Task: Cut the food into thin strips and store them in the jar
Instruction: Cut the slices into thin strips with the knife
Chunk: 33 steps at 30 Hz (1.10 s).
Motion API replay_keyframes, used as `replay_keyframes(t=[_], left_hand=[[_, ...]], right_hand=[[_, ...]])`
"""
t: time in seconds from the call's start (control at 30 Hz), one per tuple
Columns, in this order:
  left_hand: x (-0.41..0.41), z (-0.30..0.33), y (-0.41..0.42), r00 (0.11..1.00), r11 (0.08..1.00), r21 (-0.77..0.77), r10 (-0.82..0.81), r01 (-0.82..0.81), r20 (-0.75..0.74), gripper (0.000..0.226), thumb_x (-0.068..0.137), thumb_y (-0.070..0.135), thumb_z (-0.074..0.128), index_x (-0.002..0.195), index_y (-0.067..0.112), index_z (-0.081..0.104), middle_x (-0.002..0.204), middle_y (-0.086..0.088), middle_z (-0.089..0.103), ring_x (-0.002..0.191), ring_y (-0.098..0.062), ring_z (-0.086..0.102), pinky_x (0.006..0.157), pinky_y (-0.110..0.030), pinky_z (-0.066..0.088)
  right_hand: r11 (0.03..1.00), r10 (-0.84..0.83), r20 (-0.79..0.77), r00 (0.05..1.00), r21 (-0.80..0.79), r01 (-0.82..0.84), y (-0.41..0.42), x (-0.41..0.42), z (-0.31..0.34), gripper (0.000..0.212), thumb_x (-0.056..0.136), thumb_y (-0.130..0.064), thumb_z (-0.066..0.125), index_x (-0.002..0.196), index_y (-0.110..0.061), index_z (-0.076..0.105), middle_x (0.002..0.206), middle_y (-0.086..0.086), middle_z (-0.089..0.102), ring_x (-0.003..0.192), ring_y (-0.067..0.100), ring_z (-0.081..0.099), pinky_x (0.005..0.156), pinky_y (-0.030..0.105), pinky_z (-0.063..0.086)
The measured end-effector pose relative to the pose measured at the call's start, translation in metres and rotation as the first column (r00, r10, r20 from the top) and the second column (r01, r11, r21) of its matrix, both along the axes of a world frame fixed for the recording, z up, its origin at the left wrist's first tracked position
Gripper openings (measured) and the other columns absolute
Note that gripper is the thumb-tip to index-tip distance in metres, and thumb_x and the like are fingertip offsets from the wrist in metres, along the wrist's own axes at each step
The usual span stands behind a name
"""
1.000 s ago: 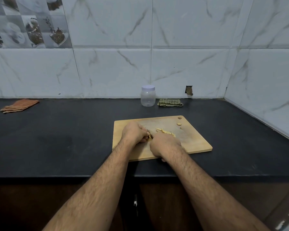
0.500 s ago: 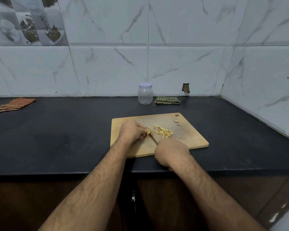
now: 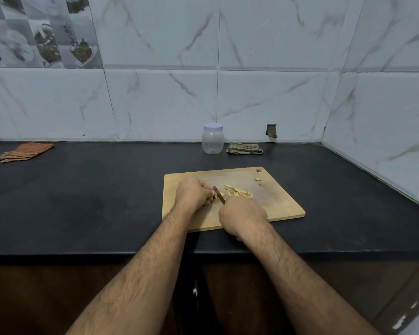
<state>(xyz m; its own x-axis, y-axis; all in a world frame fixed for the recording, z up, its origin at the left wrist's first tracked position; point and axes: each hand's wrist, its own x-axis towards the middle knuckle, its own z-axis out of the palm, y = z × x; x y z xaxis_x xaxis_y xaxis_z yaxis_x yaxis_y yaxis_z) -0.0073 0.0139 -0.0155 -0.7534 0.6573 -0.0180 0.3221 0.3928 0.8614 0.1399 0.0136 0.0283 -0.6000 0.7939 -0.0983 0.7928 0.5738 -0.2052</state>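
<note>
- Both hands are down on the wooden cutting board (image 3: 283, 209), which lies flat on the dark bench (image 3: 82, 201), its near edge close to the bench's front edge
- Left hand (image 3: 192, 193) sits on the board's left half, fingers curled in a tight grip, pinning a small pale piece of food (image 3: 220, 195) at the fingertips
- Right hand (image 3: 242, 215) is clamped round the handle of a knife (image 3: 218, 191); the handle itself is hidden in the fist, only the dark blade shows
- That blade angles up and away between the two hands, right beside the left fingertips, at the piece being held
- Just right of the blade, a loose heap of cut strips (image 3: 238, 191) lies on the board, pale yellow, touching one another
- Two small round offcuts (image 3: 258, 179) rest near the board's far right corner, below its hanging hole
- The jar (image 3: 212, 139) stands upright at the back of the bench against the tiled wall (image 3: 276, 93), well apart from the board, clear, lid on
- A folded green checked cloth (image 3: 244, 149) lies just beside the jar on its right
- Far left on the bench, an orange striped cloth (image 3: 26, 152)
</note>
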Motion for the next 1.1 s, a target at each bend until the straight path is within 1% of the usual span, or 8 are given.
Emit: replay_keyframes(t=[0.3,0.53,0.67,0.73,0.83,0.9,1.0,1.1], left_hand=[[0.001,0.001,0.000,1.000,1.000,-0.012,0.003,-0.003,0.001,0.010,0.086,0.014,0.073,0.077,0.015,0.077,0.074,-0.002,0.075,0.056,-0.008,0.062,0.077,-0.029,0.058],[0.001,0.003,0.001,1.000,1.000,-0.027,0.014,-0.013,0.004,0.009,0.087,0.014,0.072,0.079,0.013,0.078,0.076,-0.002,0.076,0.059,-0.008,0.063,0.077,-0.029,0.059],[0.000,0.003,0.001,1.000,1.000,-0.016,0.021,-0.021,0.018,0.011,0.087,0.014,0.073,0.077,0.015,0.077,0.073,-0.001,0.075,0.058,-0.007,0.063,0.074,-0.027,0.059],[0.000,0.003,0.001,1.000,1.000,-0.017,0.021,-0.021,0.011,0.012,0.087,0.014,0.073,0.076,0.015,0.077,0.073,-0.001,0.075,0.058,-0.007,0.063,0.072,-0.026,0.058],[0.000,0.002,0.001,1.000,1.000,-0.019,0.014,-0.014,0.001,0.011,0.087,0.013,0.073,0.077,0.014,0.077,0.075,-0.003,0.075,0.059,-0.009,0.064,0.075,-0.028,0.059],[0.000,0.001,0.002,1.000,1.000,-0.019,0.013,-0.013,-0.015,0.010,0.086,0.013,0.073,0.077,0.013,0.078,0.075,-0.003,0.076,0.060,-0.009,0.064,0.076,-0.028,0.059],[-0.001,0.000,0.001,0.999,1.000,-0.016,0.009,-0.010,-0.036,0.009,0.085,0.013,0.074,0.077,0.013,0.078,0.075,-0.003,0.076,0.063,-0.010,0.066,0.080,-0.030,0.060],[0.000,-0.001,0.001,0.999,1.000,-0.014,0.009,-0.010,-0.046,0.011,0.086,0.014,0.074,0.076,0.014,0.077,0.074,-0.002,0.076,0.062,-0.009,0.066,0.080,-0.030,0.059]], right_hand=[[1.000,-0.007,0.014,1.000,-0.004,0.007,0.002,-0.005,-0.004,0.026,0.100,-0.019,0.043,0.118,-0.015,0.061,0.106,0.005,0.065,0.093,0.021,0.063,0.071,0.032,0.047],[0.999,0.006,0.042,0.999,-0.035,-0.004,0.003,-0.008,-0.001,0.026,0.098,-0.014,0.044,0.120,-0.015,0.058,0.107,0.005,0.063,0.095,0.021,0.063,0.077,0.034,0.053],[0.998,-0.003,0.043,0.999,-0.056,0.005,0.003,-0.012,-0.001,0.020,0.098,-0.015,0.048,0.114,-0.013,0.060,0.101,0.006,0.063,0.094,0.021,0.066,0.083,0.036,0.057],[0.997,-0.013,0.043,0.999,-0.069,0.016,0.004,-0.014,-0.001,0.014,0.097,-0.015,0.049,0.106,-0.013,0.060,0.094,0.005,0.062,0.093,0.021,0.067,0.084,0.036,0.057],[0.997,-0.022,0.050,0.998,-0.076,0.026,0.004,-0.018,0.002,0.007,0.096,-0.013,0.049,0.093,-0.015,0.054,0.090,0.005,0.061,0.091,0.022,0.067,0.083,0.035,0.058],[0.996,-0.021,0.058,0.998,-0.087,0.026,0.004,-0.020,0.004,0.008,0.095,-0.011,0.049,0.097,-0.014,0.056,0.094,0.005,0.063,0.088,0.022,0.065,0.083,0.035,0.058],[0.993,-0.018,0.060,0.998,-0.119,0.025,0.004,-0.022,0.006,0.023,0.094,-0.008,0.049,0.114,-0.010,0.060,0.103,0.007,0.067,0.085,0.022,0.065,0.082,0.036,0.059],[0.990,-0.013,0.076,0.997,-0.137,0.023,0.004,-0.018,0.007,0.025,0.094,-0.008,0.050,0.118,-0.007,0.057,0.088,0.007,0.066,0.075,0.021,0.068,0.078,0.035,0.060]])
